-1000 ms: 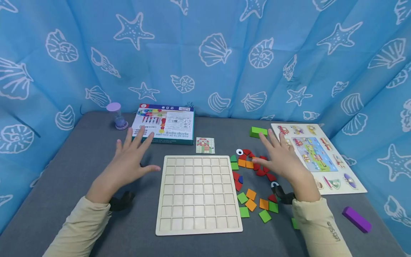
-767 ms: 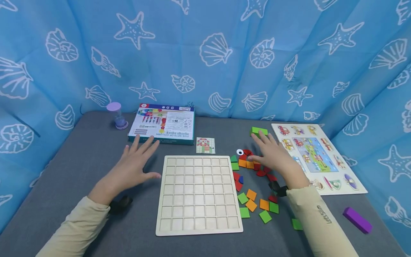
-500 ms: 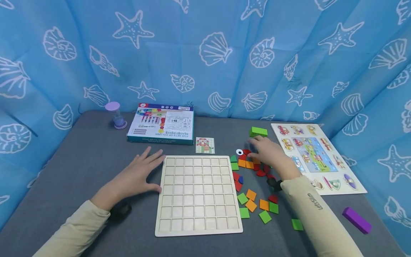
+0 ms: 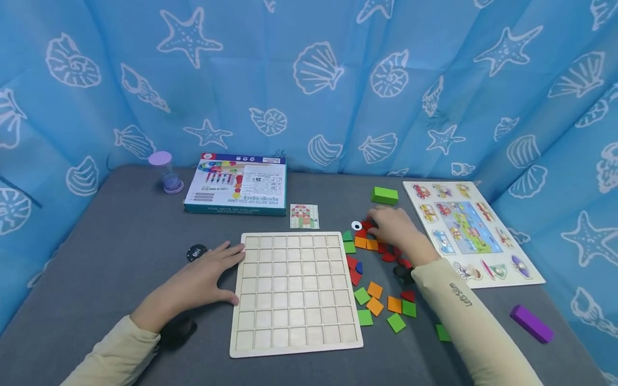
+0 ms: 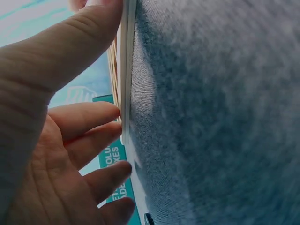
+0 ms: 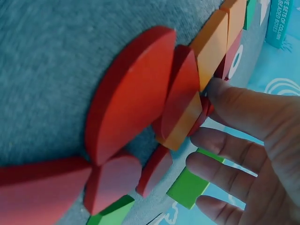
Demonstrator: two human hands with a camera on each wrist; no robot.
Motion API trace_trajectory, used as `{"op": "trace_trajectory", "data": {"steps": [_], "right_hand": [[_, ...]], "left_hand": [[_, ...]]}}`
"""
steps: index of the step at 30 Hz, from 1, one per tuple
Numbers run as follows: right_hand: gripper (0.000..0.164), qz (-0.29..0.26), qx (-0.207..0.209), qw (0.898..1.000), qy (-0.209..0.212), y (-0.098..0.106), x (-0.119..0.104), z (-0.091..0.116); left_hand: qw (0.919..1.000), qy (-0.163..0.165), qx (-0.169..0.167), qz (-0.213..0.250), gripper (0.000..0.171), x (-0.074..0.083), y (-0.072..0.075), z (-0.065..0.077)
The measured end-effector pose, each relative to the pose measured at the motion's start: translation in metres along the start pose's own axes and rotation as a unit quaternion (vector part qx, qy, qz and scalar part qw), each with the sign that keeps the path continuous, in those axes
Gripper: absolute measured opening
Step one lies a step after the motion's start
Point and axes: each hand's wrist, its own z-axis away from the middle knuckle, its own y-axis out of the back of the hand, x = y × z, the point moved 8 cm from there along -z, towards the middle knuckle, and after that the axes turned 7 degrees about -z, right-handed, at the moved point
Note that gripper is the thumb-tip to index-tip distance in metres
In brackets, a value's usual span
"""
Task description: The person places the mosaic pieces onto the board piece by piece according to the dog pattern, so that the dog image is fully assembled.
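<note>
Head view, A: Your step?
B: You're likely selecting red pieces (image 6: 131, 93) right of the grid board (image 4: 296, 301): right hand (image 4: 393, 228) covering some, grip unclear; left hand (image 4: 205, 279), straight-fingered, touching its edge. Pinching cleanly is probably needed next.

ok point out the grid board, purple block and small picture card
Grid board (image 4: 296, 294), head view, middle of its grid
Purple block (image 4: 532, 322), head view, its top face
Picture card (image 4: 304, 216), head view, its printed face

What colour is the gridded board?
The gridded board is pale beige, best seen in the head view.
</note>
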Motion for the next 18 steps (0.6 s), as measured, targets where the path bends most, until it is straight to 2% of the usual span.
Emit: {"op": "trace_trajectory", "data": {"steps": [11,18], "right_hand": [[0.025,-0.028,0.004,1.000,-0.003,-0.0021,-0.0009,-0.0022],[0.021,-0.058,-0.011,0.997,-0.042,0.0005,0.0053,-0.0027]], "left_hand": [[0.9990,0.029,-0.005,0.034,0.095,-0.0007,-0.0037,0.0029],[0.9987,0.033,-0.002,0.040,0.094,-0.0022,-0.0048,0.0029]]}}
